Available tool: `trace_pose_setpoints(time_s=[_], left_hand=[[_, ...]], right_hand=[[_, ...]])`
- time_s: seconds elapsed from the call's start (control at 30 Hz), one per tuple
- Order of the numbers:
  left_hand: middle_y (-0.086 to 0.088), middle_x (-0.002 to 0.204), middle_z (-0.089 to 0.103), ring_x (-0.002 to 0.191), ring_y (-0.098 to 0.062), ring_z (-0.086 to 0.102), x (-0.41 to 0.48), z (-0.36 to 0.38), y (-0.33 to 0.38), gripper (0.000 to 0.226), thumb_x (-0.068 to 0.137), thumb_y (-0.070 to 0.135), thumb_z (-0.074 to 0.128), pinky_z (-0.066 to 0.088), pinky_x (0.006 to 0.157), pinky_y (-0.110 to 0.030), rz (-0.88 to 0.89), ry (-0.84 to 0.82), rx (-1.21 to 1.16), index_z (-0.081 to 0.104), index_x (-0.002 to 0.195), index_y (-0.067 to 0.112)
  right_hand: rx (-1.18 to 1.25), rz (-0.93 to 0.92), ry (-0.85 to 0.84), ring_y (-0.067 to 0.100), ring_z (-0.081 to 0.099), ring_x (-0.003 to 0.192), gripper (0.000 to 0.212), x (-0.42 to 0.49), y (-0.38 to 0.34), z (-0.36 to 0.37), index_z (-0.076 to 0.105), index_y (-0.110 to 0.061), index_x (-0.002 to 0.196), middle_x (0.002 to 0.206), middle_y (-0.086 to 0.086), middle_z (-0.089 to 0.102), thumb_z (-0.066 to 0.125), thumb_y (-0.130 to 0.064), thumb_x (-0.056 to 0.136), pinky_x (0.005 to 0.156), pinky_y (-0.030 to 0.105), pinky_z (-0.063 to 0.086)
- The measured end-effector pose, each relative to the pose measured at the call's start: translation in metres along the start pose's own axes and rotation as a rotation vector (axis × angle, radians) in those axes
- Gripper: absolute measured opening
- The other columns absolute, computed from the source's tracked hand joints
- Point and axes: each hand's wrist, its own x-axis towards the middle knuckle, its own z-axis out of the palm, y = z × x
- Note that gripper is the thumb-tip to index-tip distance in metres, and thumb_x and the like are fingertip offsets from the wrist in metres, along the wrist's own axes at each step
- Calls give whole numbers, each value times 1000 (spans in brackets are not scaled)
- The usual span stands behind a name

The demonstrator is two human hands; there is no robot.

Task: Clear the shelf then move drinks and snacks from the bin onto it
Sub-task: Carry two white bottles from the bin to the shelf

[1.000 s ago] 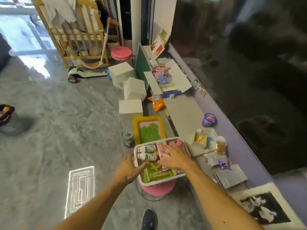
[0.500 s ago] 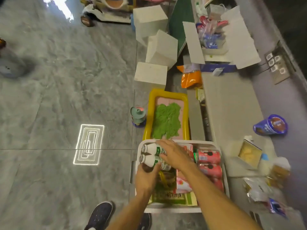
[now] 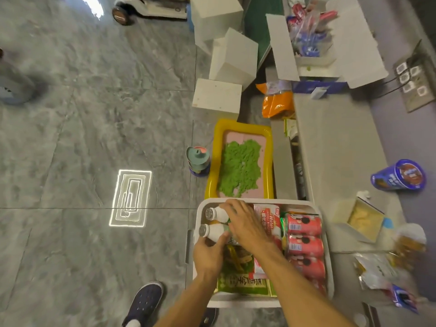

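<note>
A white bin point(image 3: 325, 251) stands on the floor in front of me. It holds two white bottles, red cans point(image 3: 304, 246), a wafer packet point(image 3: 267, 218) and a green snack pack point(image 3: 243, 283). My left hand point(image 3: 208, 254) grips the nearer white bottle point(image 3: 212, 231) from below. My right hand point(image 3: 245, 224) lies over both bottles, fingers curled on the farther bottle point(image 3: 215, 213). The grey shelf point(image 3: 337, 147) runs along the wall to the right, with a blue cup point(image 3: 398, 175) lying on it.
A yellow tray point(image 3: 239, 128) of green sand sits just beyond the bin, a small teal toy point(image 3: 198, 160) to its left. White boxes point(image 3: 217, 95), an orange bag point(image 3: 277, 105), an open carton point(image 3: 361, 220) and wrappers point(image 3: 377, 272) crowd the shelf side. My shoe point(image 3: 144, 303) is lower left.
The view tipped down and closer onto the bin. Both hands closed in on the two white bottles; my left hand came up under the nearer one.
</note>
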Motion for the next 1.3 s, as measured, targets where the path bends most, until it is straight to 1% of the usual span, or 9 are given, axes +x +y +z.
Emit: trace_pose_setpoints(time_s=[0.1,0.23,0.37,0.53,0.77,0.87,0.93,1.03,1.3], left_hand=[[15,98,80,93,-5,76,-5,-8,12,33,85,31,87,63,84,-30,126,-19,64,73,115,29],[16,103,79,95,-4,76,-9,-28,41,41,83,35,88,64,85,-38,285,-75,184,71,120,32],[23,100,77,91,6,72,-30,-49,95,43,78,35,92,59,73,-19,487,-137,367,71,115,37],[20,105,77,96,2,72,-85,-67,184,43,76,38,94,61,77,-25,753,-304,560,69,110,45],[14,103,77,89,-7,74,-221,-61,292,46,81,51,84,63,78,-40,1118,-579,774,67,122,37],[9,107,79,97,-14,74,-287,-52,312,54,77,54,81,62,83,-41,1229,-706,860,67,125,34],[7,110,78,99,-15,74,-335,-48,316,57,75,50,82,61,86,-39,1306,-794,894,68,127,33],[7,113,77,99,-13,72,-409,-42,307,57,77,39,89,56,81,-31,1380,-944,936,69,129,31],[12,104,74,90,-4,71,-603,-36,186,52,76,31,94,47,74,-12,1502,-1365,940,72,123,23]], right_hand=[[136,86,75,20,45,136,71,-9,4,-1,43,-23,149,149,-3,40,78,-11,89,113,36,45],[406,247,296,13,54,125,64,-21,-2,-20,55,-21,147,135,-8,46,84,-26,90,103,23,45],[646,415,510,8,62,117,59,-43,-22,-57,61,-25,135,129,-15,52,91,-24,84,99,34,57],[848,541,617,7,72,114,60,-90,-57,-140,62,-53,124,122,-14,75,90,-18,85,97,46,62],[705,662,897,4,72,110,45,-208,-121,-269,66,-28,125,116,-12,76,88,-25,85,93,42,63],[623,765,1009,-7,67,102,42,-278,-154,-310,67,-26,121,115,-17,74,88,-26,85,94,25,60],[564,839,1080,-3,71,94,49,-332,-175,-327,66,-30,121,110,-16,77,90,-35,78,88,32,62],[497,975,1189,12,75,95,51,-417,-208,-338,67,-31,120,106,-8,79,91,-39,75,79,45,63],[379,1285,1450,12,73,101,60,-643,-327,-309,66,-24,134,120,-5,76,93,-30,80,86,40,63]])
